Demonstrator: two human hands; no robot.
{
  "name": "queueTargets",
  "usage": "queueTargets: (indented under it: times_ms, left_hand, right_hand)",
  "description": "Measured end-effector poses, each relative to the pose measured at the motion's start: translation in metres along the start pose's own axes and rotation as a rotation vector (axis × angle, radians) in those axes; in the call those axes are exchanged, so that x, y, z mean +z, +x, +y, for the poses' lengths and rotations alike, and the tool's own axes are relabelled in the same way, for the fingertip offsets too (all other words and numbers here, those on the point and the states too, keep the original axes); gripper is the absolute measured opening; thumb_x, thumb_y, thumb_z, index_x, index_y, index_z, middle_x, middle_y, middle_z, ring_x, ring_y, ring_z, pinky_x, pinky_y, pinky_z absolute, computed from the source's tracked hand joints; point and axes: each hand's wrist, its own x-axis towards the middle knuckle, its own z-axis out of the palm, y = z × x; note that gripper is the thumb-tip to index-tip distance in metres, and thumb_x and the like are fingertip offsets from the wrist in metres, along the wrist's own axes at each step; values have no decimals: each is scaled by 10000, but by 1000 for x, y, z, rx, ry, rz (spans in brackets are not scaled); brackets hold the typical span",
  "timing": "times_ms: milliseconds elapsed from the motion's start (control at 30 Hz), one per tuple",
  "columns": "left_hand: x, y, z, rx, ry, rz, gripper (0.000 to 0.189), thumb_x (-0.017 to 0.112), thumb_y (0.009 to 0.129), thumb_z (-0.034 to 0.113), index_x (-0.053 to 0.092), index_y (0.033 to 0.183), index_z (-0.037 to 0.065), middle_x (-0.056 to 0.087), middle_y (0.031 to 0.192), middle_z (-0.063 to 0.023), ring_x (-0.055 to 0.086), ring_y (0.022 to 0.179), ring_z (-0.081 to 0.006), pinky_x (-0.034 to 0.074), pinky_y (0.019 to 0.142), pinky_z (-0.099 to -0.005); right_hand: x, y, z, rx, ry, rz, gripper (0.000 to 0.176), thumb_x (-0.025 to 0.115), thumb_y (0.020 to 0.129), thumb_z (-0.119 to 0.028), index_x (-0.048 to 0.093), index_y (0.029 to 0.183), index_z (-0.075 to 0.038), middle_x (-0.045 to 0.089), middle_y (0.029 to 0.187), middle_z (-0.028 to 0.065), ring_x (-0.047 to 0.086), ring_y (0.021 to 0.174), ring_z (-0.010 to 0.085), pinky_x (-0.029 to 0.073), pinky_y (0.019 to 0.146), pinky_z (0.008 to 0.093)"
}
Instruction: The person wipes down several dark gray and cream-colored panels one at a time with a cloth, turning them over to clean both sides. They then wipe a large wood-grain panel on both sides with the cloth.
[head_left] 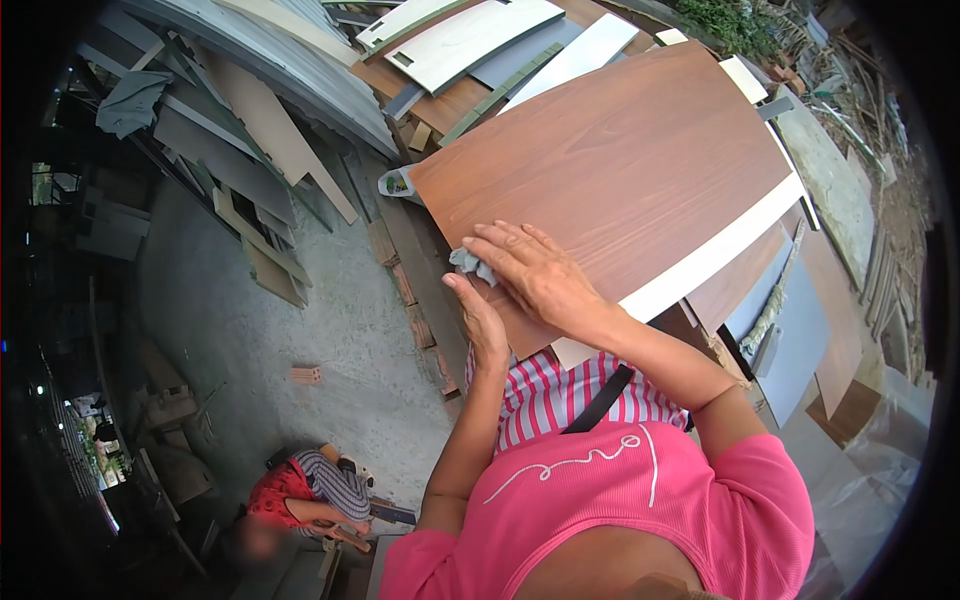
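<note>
While right hand lies flat, fingers spread and nearly straight, it presses grey cloth onto near-left corner of brown board. Left hand sits at board edge just beside cloth, fingers together; seen edge-on, cannot tell if it pinches cloth.
Cloth: small, soft, light, crumpled; bunches easily, holds best under palm.
Board: large, stiff, smooth-faced, probably slippery and heavy; take by long edges, both hands.
White edge band runs along right side.
Another person crouches near left.
</note>
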Motion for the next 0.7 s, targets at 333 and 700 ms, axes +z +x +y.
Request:
queueTargets:
  times_ms: [333,700]
  left_hand:
    - [1,1,5,39,135,-58,853,255,911,638,194,1406,-54,261,1431,-228,317,1301,-308,294,1046,-362]
    - [3,7,-2,181,107,2,676,270,961,539,455,1094,-97,502,1064,-251,493,990,-305,390,892,-379]
  right_hand:
    - [-58,-2,103,219,-555,13,414,433,937,-244,404,1348,-217,354,1426,65,291,1333,310,210,1071,542]
    - [-204,-73,313,810,-833,297,440,323,958,-362,355,1381,-246,355,1432,78,322,1321,305,252,1006,615]
